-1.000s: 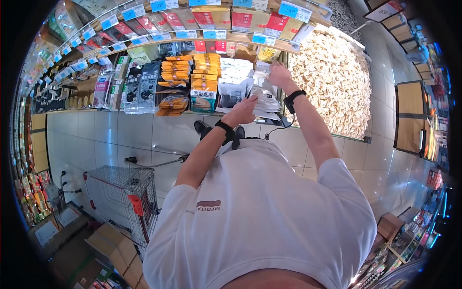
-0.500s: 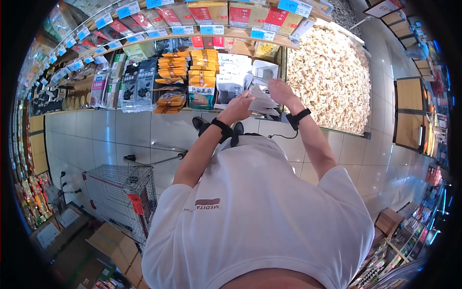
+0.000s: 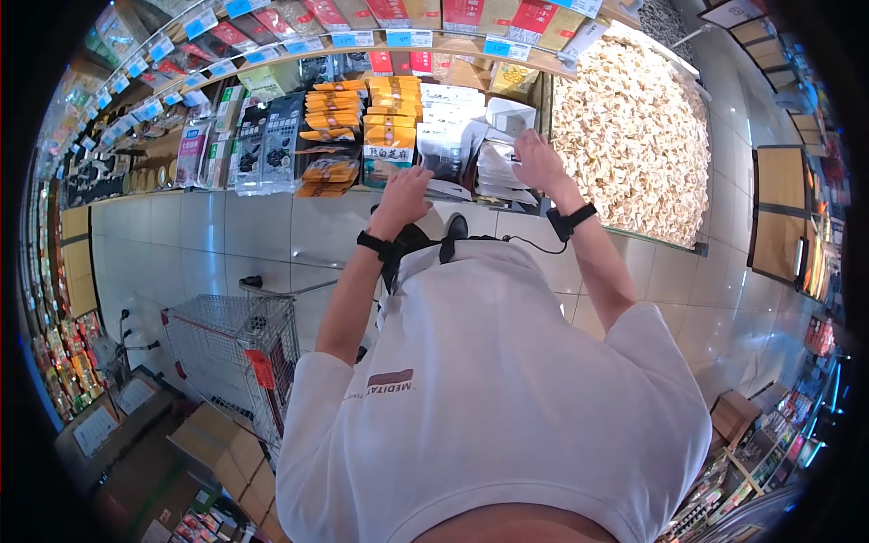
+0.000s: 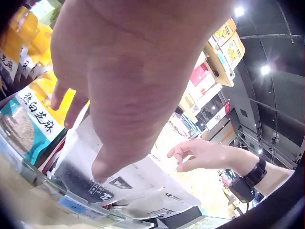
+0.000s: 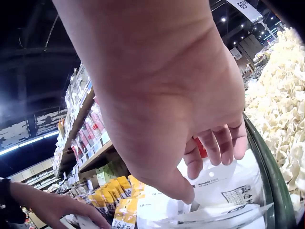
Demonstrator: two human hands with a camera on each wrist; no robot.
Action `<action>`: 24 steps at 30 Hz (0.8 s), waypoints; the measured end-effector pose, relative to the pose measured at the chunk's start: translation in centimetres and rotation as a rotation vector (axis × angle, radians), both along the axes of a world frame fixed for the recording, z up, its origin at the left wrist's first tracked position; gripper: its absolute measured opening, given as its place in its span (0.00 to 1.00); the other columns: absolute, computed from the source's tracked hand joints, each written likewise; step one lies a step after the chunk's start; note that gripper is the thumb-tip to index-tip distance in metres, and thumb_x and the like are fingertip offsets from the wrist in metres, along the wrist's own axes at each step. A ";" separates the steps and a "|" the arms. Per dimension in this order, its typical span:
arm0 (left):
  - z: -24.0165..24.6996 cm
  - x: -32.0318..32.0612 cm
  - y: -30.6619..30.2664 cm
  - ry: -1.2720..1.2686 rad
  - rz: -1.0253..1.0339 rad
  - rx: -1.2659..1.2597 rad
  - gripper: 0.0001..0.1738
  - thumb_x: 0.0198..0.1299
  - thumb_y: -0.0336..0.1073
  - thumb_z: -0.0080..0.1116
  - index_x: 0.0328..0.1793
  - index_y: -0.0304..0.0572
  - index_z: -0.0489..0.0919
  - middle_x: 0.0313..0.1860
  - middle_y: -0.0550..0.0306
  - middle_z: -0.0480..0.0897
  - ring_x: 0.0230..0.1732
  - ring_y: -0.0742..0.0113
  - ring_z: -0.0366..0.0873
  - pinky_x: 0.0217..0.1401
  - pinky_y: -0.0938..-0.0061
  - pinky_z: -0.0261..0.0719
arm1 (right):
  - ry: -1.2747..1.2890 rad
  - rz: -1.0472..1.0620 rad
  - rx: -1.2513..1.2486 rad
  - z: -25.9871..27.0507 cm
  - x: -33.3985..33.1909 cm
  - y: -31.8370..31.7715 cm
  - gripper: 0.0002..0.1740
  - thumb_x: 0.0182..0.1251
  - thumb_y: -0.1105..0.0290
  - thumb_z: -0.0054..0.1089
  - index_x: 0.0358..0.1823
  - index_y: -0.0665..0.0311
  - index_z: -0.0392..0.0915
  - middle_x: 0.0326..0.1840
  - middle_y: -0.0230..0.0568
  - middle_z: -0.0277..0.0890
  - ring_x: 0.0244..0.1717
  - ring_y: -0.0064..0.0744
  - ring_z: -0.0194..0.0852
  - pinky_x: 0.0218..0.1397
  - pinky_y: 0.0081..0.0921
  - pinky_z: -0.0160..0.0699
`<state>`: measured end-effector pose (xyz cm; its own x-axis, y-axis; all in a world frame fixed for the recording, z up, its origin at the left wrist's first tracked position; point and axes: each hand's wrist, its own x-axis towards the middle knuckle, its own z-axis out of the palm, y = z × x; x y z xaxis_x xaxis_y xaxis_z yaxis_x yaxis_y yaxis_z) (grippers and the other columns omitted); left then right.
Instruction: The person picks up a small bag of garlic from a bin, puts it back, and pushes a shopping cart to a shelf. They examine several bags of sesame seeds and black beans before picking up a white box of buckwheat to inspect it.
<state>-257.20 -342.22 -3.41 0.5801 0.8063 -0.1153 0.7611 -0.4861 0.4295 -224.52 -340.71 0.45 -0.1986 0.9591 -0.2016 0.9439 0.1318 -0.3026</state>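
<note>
My left hand (image 3: 405, 195) hovers at the shelf's front edge, by a yellow and teal bag (image 3: 387, 163) and a row of white bags with dark contents (image 3: 444, 154). In the left wrist view its thumb overlaps the white bag (image 4: 78, 164), and its fingers hang loosely with nothing between them. Over the right-hand stack of white bags (image 3: 500, 167) is my right hand (image 3: 540, 163). Its fingers bend loosely above a white bag (image 5: 233, 183) in the right wrist view, gripping nothing.
A glass-edged bin of pale dried pieces (image 3: 634, 136) adjoins the bags on the right. Orange packets (image 3: 330, 113) and dark grey bags (image 3: 282, 136) line the left. A price-tagged shelf (image 3: 453, 41) runs above. A shopping cart (image 3: 226, 335) stands behind on the left.
My left hand has moved left, away from the right-hand white bags, to the front of the yellow and teal bag. My right hand has drawn back slightly from the stack after handling it.
</note>
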 end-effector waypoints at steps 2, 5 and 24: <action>0.5 -0.1 -0.5 -0.036 0.049 -0.010 0.34 0.49 0.36 0.73 0.65 0.44 0.76 0.59 0.50 0.80 0.66 0.47 0.75 0.67 0.53 0.74 | 0.002 0.003 0.031 0.7 -0.9 -1.4 0.17 0.55 0.66 0.69 0.43 0.65 0.77 0.63 0.53 0.69 0.65 0.57 0.69 0.68 0.51 0.72; 0.3 -0.1 -0.9 -0.086 0.122 -0.023 0.31 0.50 0.32 0.71 0.63 0.45 0.77 0.58 0.51 0.79 0.64 0.48 0.75 0.66 0.54 0.74 | 0.072 0.059 0.062 1.6 -2.1 -3.3 0.27 0.50 0.58 0.78 0.47 0.62 0.76 0.68 0.51 0.66 0.72 0.57 0.62 0.74 0.54 0.64; -5.2 11.5 -3.3 -0.854 0.208 -1.716 0.32 0.71 0.59 0.61 0.55 0.30 0.76 0.46 0.47 0.82 0.45 0.56 0.83 0.54 0.64 0.83 | -0.002 0.054 -0.082 -2.7 1.4 5.2 0.27 0.60 0.62 0.66 0.61 0.60 0.78 0.54 0.53 0.83 0.56 0.57 0.81 0.61 0.46 0.80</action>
<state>-245.69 -345.55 -8.66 0.8275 0.2105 -0.5206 0.1042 0.8534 0.5107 -223.07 -335.46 -2.20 -0.2493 0.9274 -0.2790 0.9367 0.1578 -0.3127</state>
